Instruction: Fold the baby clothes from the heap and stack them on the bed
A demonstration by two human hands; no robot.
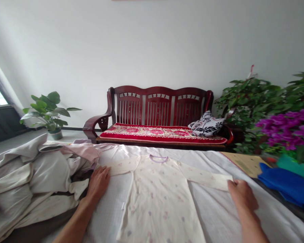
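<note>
A cream long-sleeved child's shirt (160,199) with small printed motifs and a lilac neckband lies spread on a white cloth (218,216), both sleeves stretched outward. At the end of the left-side sleeve, my left hand (98,182) has its fingers bent together on the cuff. My right hand (242,194) pinches the opposite cuff between thumb and fingers. The shirt's lower hem runs partly out of view. Right beside my left forearm is a heap of crumpled clothes (49,172) in white, grey and pink.
Behind the table stands a dark red wooden bench (158,108) with a patterned cushion (207,125). A blue cloth (286,184) and a tan board (243,163) lie at the right edge, near purple flowers (288,130). A potted plant (49,113) stands on the floor at left.
</note>
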